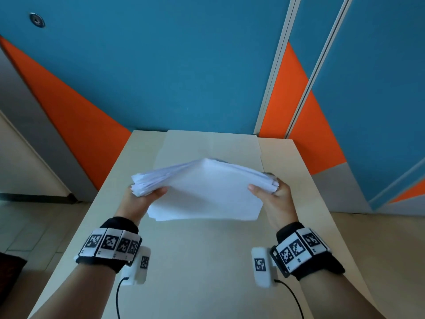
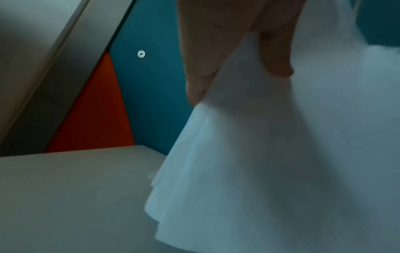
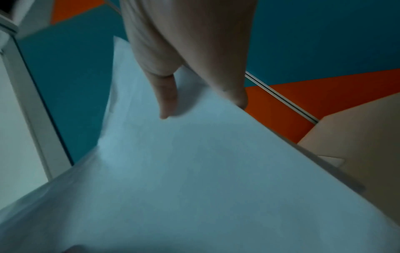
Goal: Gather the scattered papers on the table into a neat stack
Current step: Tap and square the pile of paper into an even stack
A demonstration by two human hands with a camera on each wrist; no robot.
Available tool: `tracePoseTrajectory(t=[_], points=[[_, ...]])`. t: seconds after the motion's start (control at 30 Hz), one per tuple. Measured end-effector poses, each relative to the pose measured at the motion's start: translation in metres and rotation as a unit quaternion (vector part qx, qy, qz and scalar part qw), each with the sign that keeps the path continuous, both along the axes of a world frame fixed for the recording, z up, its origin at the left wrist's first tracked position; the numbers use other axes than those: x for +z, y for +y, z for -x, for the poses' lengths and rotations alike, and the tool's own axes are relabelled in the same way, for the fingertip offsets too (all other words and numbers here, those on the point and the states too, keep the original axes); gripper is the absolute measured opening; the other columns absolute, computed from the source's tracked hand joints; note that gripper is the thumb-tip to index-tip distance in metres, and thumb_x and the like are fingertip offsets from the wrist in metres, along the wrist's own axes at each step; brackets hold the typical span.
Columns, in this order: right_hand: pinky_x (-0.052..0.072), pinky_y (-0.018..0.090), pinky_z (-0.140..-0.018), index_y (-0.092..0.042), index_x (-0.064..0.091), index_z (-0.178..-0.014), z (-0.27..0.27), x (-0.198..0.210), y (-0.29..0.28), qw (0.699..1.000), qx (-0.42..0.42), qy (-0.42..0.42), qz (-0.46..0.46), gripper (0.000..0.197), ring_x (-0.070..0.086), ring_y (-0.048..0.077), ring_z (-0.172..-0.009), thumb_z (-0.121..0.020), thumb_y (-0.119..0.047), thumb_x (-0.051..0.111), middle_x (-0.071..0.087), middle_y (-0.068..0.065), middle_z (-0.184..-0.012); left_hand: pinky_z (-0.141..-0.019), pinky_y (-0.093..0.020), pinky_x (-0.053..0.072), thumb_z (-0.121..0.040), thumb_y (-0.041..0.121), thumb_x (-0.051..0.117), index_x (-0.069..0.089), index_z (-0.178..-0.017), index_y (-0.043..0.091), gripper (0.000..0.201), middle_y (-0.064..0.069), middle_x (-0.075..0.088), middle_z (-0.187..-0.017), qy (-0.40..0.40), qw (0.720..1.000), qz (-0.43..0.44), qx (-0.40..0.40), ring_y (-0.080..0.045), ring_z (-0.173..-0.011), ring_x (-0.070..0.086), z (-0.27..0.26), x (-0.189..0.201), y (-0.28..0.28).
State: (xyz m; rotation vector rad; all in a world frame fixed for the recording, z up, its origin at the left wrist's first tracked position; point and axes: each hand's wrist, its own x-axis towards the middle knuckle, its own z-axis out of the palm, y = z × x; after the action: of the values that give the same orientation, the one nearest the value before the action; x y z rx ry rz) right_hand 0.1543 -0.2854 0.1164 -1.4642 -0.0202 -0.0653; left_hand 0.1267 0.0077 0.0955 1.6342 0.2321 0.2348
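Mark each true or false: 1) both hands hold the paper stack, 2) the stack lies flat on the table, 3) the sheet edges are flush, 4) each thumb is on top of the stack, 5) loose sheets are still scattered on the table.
1. True. The left hand and the right hand each grip one side of the paper stack.
2. False. The stack is held up over the table, tilted, near edge lowest.
3. False. The edges at the left side are fanned and uneven.
4. True. Both thumbs lie on the top sheet.
5. False. No loose white sheets show; only a flat beige board lies at the far end.
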Motion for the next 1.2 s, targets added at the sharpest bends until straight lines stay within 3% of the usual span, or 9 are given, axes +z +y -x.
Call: tracePoseTrajectory(t=[0.13, 0.33, 0.5, 0.67, 0.83, 0.93, 1.0, 1.1, 1.2], points=[[0.047, 0.036, -0.093, -0.033, 0.064, -0.099, -0.001, 0.000, 0.000, 1.000, 0.012, 0.001, 0.012, 0.047, 0.057, 0.022, -0.104, -0.071, 0.003, 0.074, 0.061, 0.001, -0.105, -0.071, -0.018, 0.046, -0.060, 0.009, 0.075, 0.065, -0.084, 0.023, 0.030, 0.011, 0.072, -0.071, 0.003, 0.999, -0.027, -0.026, -0.004, -0.074, 0.066, 0.000, -0.002, 0.002], [0.042, 0.017, -0.087, -0.044, 0.050, -0.112, 0.001, -0.010, 0.009, 0.999, 0.021, 0.038, -0.005, 0.080, 0.058, 0.008, -0.098, -0.041, -0.060, 0.083, 0.064, -0.002, -0.098, -0.077, -0.033, 0.045, -0.041, 0.019, 0.077, 0.063, -0.094, 0.012, 0.055, -0.004, 0.064, -0.086, 0.031, 0.999, 0.022, 0.004, -0.024, -0.085, 0.058, -0.004, -0.025, 0.006], [0.045, 0.026, -0.089, -0.028, 0.060, -0.110, -0.009, -0.004, 0.025, 0.998, -0.046, 0.033, -0.020, 0.030, 0.057, 0.015, -0.092, -0.082, -0.025, 0.070, 0.059, -0.004, -0.084, -0.073, -0.028, 0.047, -0.042, 0.015, 0.079, 0.060, -0.097, 0.016, 0.058, -0.002, 0.062, -0.089, 0.003, 0.998, 0.064, 0.007, -0.021, -0.083, 0.059, -0.015, -0.020, 0.008], [0.039, 0.002, -0.058, -0.021, 0.063, -0.095, -0.021, -0.009, 0.025, 0.995, -0.101, 0.016, -0.002, 0.016, 0.045, 0.007, -0.064, -0.085, -0.008, 0.063, 0.045, 0.001, -0.071, -0.076, -0.025, 0.047, -0.033, 0.028, 0.078, 0.054, -0.096, 0.034, 0.068, 0.001, 0.061, -0.093, 0.008, 0.996, 0.083, -0.019, -0.015, -0.085, 0.059, -0.019, -0.021, 0.012], [0.040, 0.011, -0.074, -0.029, 0.060, -0.100, -0.023, -0.009, 0.026, 0.995, -0.095, -0.009, 0.040, 0.012, 0.052, 0.008, -0.078, -0.089, -0.025, 0.061, 0.056, 0.007, -0.088, -0.080, -0.026, 0.047, -0.033, 0.022, 0.080, 0.053, -0.102, 0.033, 0.075, -0.002, 0.062, -0.095, 0.022, 0.992, 0.112, -0.053, -0.017, -0.088, 0.060, -0.026, -0.024, 0.015], [0.040, 0.009, -0.084, -0.033, 0.036, -0.137, -0.027, -0.019, 0.005, 0.997, 0.046, 0.008, 0.059, 0.089, 0.056, 0.002, -0.095, -0.061, -0.054, 0.077, 0.059, -0.001, -0.107, -0.081, -0.027, 0.049, -0.037, 0.022, 0.081, 0.055, -0.105, 0.025, 0.073, -0.003, 0.065, -0.100, 0.025, 0.991, 0.118, -0.058, -0.016, -0.091, 0.064, -0.029, -0.024, 0.021], [0.044, 0.016, -0.088, -0.038, 0.023, -0.142, -0.027, -0.029, -0.009, 0.987, 0.143, 0.060, 0.044, 0.117, 0.055, 0.000, -0.106, -0.046, -0.039, 0.089, 0.055, -0.010, -0.118, -0.086, -0.032, 0.052, -0.045, 0.021, 0.081, 0.058, -0.111, 0.012, 0.070, -0.004, 0.071, -0.100, 0.031, 0.991, 0.107, -0.071, -0.020, -0.093, 0.067, -0.031, -0.028, 0.024], [0.050, 0.014, -0.078, -0.026, 0.042, -0.132, -0.023, -0.042, -0.006, 0.982, 0.129, 0.100, 0.096, 0.084, 0.057, 0.004, -0.105, -0.064, 0.008, 0.079, 0.058, -0.007, -0.118, -0.089, -0.041, 0.051, -0.068, 0.007, 0.076, 0.065, -0.097, 0.008, 0.031, 0.003, 0.077, -0.079, 0.053, 0.994, 0.082, -0.051, -0.025, -0.086, 0.066, -0.035, -0.032, 0.018], [0.052, 0.021, -0.064, -0.011, 0.066, -0.090, -0.027, -0.039, 0.008, 0.991, -0.001, 0.113, 0.078, 0.028, 0.066, 0.025, -0.089, -0.071, 0.007, 0.075, 0.068, 0.003, -0.090, -0.068, -0.024, 0.054, -0.083, -0.003, 0.062, 0.065, -0.087, 0.012, 0.015, 0.009, 0.075, -0.066, 0.037, 0.996, 0.070, -0.027, -0.016, -0.072, 0.069, -0.039, -0.025, 0.007]])
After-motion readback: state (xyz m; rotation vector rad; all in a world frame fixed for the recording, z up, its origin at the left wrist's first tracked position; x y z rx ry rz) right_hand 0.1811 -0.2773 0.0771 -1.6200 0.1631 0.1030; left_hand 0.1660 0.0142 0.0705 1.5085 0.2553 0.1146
